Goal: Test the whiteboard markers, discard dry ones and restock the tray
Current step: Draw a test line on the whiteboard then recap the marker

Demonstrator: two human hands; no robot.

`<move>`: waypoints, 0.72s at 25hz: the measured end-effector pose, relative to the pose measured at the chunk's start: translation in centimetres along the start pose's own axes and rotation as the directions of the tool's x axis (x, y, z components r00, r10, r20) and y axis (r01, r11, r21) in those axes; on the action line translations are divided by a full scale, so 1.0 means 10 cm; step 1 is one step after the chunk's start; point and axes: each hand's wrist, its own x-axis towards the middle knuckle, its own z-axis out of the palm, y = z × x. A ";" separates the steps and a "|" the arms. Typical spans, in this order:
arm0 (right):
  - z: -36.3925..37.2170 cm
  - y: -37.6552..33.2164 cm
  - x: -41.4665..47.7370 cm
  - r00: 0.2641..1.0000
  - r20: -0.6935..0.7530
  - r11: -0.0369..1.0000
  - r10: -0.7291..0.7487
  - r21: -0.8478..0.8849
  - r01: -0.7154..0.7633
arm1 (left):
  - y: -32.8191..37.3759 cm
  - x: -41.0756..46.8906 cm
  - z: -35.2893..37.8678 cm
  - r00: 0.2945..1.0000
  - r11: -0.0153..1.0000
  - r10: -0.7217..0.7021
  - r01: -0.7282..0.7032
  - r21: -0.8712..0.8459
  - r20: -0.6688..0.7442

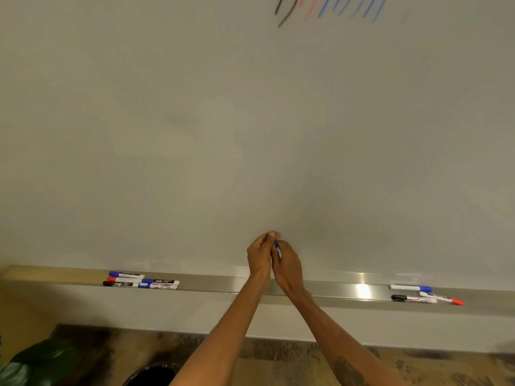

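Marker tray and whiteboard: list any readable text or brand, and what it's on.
"carlin" (blurred, best guess): barrel of the black-capped marker, left group.
"carlin" (same guess): barrel of the blue-capped marker beside it.
Finer print on those barrels: too small to read.
Right-hand markers: print too blurred to read.
Held blue marker: no print visible.
Whiteboard strokes: lines, no words.

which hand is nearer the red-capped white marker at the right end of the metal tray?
Right. The right hand is up-left of the red-capped white marker, above the metal tray; the left hand sits just beyond it, farther left. Both hold a blue marker.
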 end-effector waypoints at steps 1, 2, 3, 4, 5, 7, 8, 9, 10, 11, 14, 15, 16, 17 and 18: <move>-0.03 -0.06 0.02 1.000 -0.011 1.000 -0.008 -0.026 0.007 | 0.06 0.00 -0.01 0.999 1.000 0.026 -0.026 0.001 0.024; -0.06 -0.12 0.04 1.000 -0.015 0.998 -0.016 -0.057 0.015 | 0.12 0.00 -0.01 0.997 0.998 0.057 -0.057 0.004 0.043; -0.09 -0.18 0.07 0.999 -0.017 0.997 -0.027 -0.077 0.025 | 0.18 0.00 -0.01 0.996 0.997 0.080 -0.080 0.004 0.050; -0.13 -0.24 0.10 0.999 -0.021 0.996 -0.045 -0.083 0.043 | 0.26 0.00 -0.01 0.994 0.995 0.099 -0.098 -0.006 0.052; -0.17 -0.30 0.13 0.997 -0.025 0.995 -0.068 -0.080 0.066 | 0.36 -0.01 0.00 0.993 0.994 0.110 -0.109 -0.028 0.048; -0.25 -0.43 0.17 0.991 -0.040 0.992 -0.125 -0.039 0.124 | 0.55 -0.02 0.04 0.989 0.987 0.142 -0.139 -0.078 0.034; -0.28 -0.49 0.18 0.986 -0.050 0.987 -0.158 0.018 0.159 | 0.66 -0.02 0.05 0.984 0.981 0.174 -0.170 -0.089 0.036; -0.32 -0.56 0.20 0.978 -0.064 0.975 -0.199 0.087 0.204 | 0.78 -0.04 0.08 0.974 0.972 0.221 -0.216 -0.089 0.046; -0.34 -0.63 0.22 0.967 -0.078 0.957 -0.241 0.146 0.251 | 0.90 -0.05 0.11 0.958 0.958 0.279 -0.274 -0.086 0.058; -0.37 -0.71 0.25 0.955 -0.090 0.938 -0.281 0.183 0.294 | 1.04 -0.07 0.16 0.938 0.938 0.341 -0.335 -0.086 0.062; -0.51 -1.00 0.37 0.932 -0.160 0.902 -0.325 0.245 0.356 | 1.49 -0.17 0.30 0.853 0.850 0.521 -0.518 -0.091 0.015; -0.60 -1.12 0.42 0.931 -0.192 0.890 -0.311 0.285 0.356 | 1.64 -0.20 0.35 0.818 0.815 0.575 -0.573 -0.086 -0.003; -0.70 -1.26 0.47 0.931 -0.221 0.869 -0.289 0.348 0.352 | 1.79 -0.22 0.38 0.781 0.778 0.625 -0.624 -0.073 -0.013; -0.83 -1.41 0.52 0.931 -0.246 0.839 -0.270 0.414 0.353 | 1.94 -0.24 0.42 0.741 0.739 0.672 -0.671 -0.056 -0.017; -0.96 -1.56 0.56 0.929 -0.272 0.807 -0.252 0.470 0.357 | 2.08 -0.25 0.45 0.702 0.701 0.712 -0.712 -0.038 -0.016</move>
